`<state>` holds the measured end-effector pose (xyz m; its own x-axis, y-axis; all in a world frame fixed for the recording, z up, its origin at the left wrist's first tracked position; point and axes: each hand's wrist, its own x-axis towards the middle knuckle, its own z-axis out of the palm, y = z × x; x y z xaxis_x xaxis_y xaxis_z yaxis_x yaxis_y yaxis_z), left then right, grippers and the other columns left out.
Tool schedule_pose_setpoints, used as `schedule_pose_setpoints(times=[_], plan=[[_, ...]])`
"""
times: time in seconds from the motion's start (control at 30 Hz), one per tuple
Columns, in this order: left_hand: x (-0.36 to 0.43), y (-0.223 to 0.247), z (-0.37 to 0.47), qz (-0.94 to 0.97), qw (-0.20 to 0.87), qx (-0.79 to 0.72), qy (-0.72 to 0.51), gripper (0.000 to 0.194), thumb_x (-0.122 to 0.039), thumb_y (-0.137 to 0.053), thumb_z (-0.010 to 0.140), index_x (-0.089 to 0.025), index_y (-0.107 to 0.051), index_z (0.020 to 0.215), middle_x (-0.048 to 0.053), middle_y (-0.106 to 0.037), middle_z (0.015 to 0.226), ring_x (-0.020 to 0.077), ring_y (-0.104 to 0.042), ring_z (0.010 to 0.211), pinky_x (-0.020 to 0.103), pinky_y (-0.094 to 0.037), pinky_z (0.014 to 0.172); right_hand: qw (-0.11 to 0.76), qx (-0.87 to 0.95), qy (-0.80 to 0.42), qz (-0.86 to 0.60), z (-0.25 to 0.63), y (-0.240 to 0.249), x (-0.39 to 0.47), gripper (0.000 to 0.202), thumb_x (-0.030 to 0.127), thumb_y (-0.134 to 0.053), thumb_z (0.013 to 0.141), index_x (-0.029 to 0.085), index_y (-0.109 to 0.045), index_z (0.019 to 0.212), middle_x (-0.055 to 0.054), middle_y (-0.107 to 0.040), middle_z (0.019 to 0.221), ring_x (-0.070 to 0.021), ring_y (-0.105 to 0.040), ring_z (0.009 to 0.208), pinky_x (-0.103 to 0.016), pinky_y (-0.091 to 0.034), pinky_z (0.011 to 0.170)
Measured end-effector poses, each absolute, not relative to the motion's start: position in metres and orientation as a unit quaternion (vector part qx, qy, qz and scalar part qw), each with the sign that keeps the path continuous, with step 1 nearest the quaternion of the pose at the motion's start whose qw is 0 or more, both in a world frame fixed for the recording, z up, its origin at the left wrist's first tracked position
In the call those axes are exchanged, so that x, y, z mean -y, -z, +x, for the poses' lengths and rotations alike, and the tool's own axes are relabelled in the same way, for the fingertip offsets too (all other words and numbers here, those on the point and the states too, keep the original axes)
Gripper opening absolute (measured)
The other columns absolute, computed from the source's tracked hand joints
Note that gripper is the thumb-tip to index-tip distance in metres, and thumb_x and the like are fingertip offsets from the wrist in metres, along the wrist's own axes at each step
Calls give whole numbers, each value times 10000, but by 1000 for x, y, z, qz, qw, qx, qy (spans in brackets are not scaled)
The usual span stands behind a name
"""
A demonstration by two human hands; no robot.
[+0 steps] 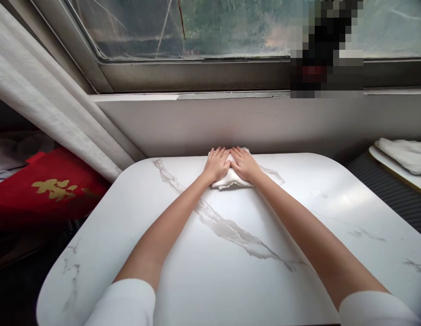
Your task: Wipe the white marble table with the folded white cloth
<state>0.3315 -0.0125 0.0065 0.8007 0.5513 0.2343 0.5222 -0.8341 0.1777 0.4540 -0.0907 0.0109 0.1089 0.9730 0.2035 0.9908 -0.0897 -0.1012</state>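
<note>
A white cloth (229, 182) lies folded on a white marble-patterned table (183, 253), by its far edge. My left hand (217, 164) rests flat on the left part of the cloth, fingers stretched forward. On the right part, my right hand (243, 163) presses down the same way, also open. The two thumbs come close together over the middle of the cloth. Both arms reach straight out across the tabletop. Much of the cloth is hidden under the palms.
Beyond the table stand a pale wall (183, 124) and a window (231, 31). A white curtain (50, 99) hangs at left, near a red bag (50, 190) with a gold character. At right, another white cloth (405, 154) sits on a board over dark ribbed fabric (383, 185).
</note>
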Motion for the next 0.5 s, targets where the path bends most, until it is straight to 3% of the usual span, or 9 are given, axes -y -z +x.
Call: schedule_pose_setpoints(times=[0.27, 0.5], plan=[[21, -8, 330, 949, 31, -286, -129, 486, -240, -304, 931, -86, -362, 1388, 121, -367, 1451, 236, -287, 1346, 414, -125, 1130, 120, 665, 43, -736, 450, -10, 100, 550, 265, -275, 914, 19, -332, 1403, -150, -325, 1474, -240, -254, 1369, -402, -173, 1110], [74, -9, 282, 968, 28, -223, -108, 502, -249, -296, 934, -82, -320, 1407, 122, -333, 1469, 213, -257, 1363, 402, -106, 1134, 120, 647, 29, -753, 401, -10, 169, 575, 318, -269, 929, 16, -300, 1418, -152, -278, 1492, -235, -200, 1389, -406, -144, 1134]])
